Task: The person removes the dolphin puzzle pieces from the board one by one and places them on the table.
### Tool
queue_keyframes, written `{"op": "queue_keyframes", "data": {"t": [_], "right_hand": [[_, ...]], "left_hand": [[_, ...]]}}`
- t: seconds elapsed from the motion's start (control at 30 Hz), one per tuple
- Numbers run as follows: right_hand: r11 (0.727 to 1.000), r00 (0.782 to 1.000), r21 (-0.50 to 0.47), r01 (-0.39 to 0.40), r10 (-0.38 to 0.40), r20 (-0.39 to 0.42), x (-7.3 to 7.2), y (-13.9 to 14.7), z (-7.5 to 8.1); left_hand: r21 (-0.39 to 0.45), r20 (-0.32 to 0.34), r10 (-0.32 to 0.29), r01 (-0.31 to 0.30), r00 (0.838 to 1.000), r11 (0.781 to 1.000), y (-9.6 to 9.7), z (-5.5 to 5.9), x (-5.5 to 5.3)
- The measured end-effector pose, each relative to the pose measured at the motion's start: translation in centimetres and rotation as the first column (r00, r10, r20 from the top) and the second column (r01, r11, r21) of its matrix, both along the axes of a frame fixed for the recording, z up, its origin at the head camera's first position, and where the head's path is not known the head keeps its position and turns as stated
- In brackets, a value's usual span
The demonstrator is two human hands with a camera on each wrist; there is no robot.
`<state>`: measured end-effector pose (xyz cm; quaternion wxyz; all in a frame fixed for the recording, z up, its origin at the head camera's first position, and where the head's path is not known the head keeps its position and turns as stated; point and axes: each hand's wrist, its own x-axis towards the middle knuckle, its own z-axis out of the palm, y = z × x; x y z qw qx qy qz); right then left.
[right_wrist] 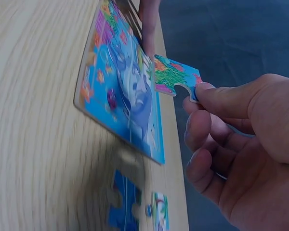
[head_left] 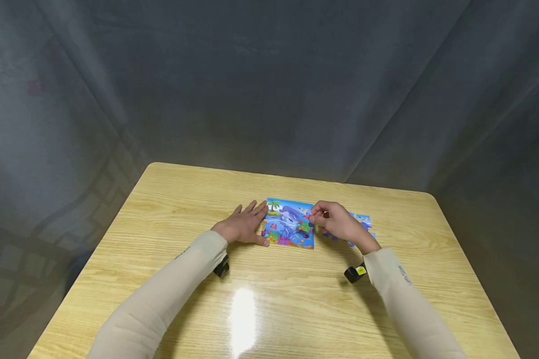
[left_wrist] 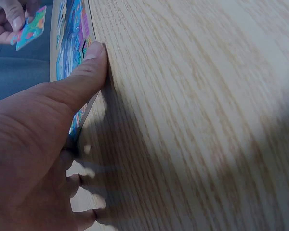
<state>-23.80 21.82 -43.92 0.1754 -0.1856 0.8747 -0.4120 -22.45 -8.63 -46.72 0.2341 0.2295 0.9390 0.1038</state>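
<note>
A puzzle board (head_left: 280, 237) with a dolphin, palm tree and coral picture lies on the wooden table. Along its left edge rests my left hand (head_left: 242, 227), fingers spread; in the left wrist view its thumb (left_wrist: 89, 70) lies against the board's near edge. My right hand (head_left: 339, 222) pinches a jigsaw piece (right_wrist: 171, 77) between thumb and forefinger, raised above the board's right part. This piece shows green weed, blue water and a red patch. Loose jigsaw pieces (head_left: 364, 219) lie right of the board, partly hidden behind the right hand.
The light wooden table (head_left: 287, 304) has rounded far corners. Behind it hangs a dark grey curtain (head_left: 251, 99). Black wrist cameras sit under both sleeves, the right one (head_left: 354, 273) bearing a yellow label.
</note>
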Motion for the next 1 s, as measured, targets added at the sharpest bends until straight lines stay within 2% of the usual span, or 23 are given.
{"op": "queue_keyframes", "data": {"t": [0.33,0.67,1.0], "right_hand": [[1.000,1.000,0.002,0.010,-0.010,-0.015,0.8,2.5,0.1],[0.998,0.998,0.008,0.063,-0.063,0.001,2.0,4.6,0.1],[0.997,0.997,0.008,0.081,-0.081,0.009,2.9,6.6,-0.6]], "left_hand": [[-0.011,-0.013,-0.005,0.005,1.000,1.000,0.0,0.2,-0.1],[-0.006,-0.010,-0.002,0.002,1.000,1.000,0.1,0.1,0.0],[-0.008,-0.015,-0.002,0.002,1.000,1.000,0.2,0.0,0.1]]}}
